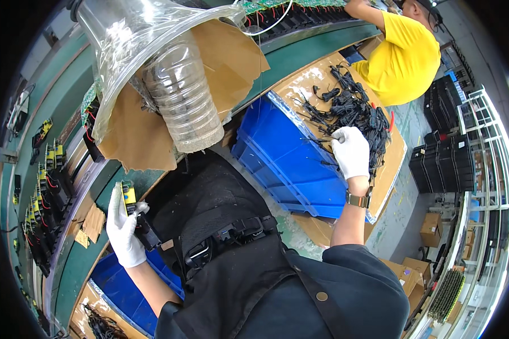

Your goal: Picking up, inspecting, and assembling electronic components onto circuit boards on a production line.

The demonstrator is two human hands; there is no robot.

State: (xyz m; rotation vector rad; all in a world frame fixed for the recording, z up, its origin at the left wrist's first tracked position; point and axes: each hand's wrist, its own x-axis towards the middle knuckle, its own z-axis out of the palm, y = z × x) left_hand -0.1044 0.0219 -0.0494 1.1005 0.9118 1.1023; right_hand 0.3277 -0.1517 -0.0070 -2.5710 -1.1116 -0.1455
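Observation:
My left hand (124, 234), in a white glove, grips a small circuit board (129, 195) with a yellow component on it. A black plastic part (148, 233) sticks out beside its fingers; whether it is joined to the board I cannot tell. Out to the right, my gloved right hand (350, 151) reaches into a tangled pile of black cables (353, 110). Its fingers are bent and closed on a black cable at the pile's near side, though the fingertips are partly hidden. The pile lies on a cardboard sheet (398, 150) over a blue bin (288, 155).
A clear plastic cover with a ribbed bottle (184, 96) hangs ahead, close above the green workbench (85, 271). Rows of black units with yellow-topped boards (50, 195) line the left. A person in a yellow shirt (404, 56) works at far right. Another blue bin (116, 282) stands lower left.

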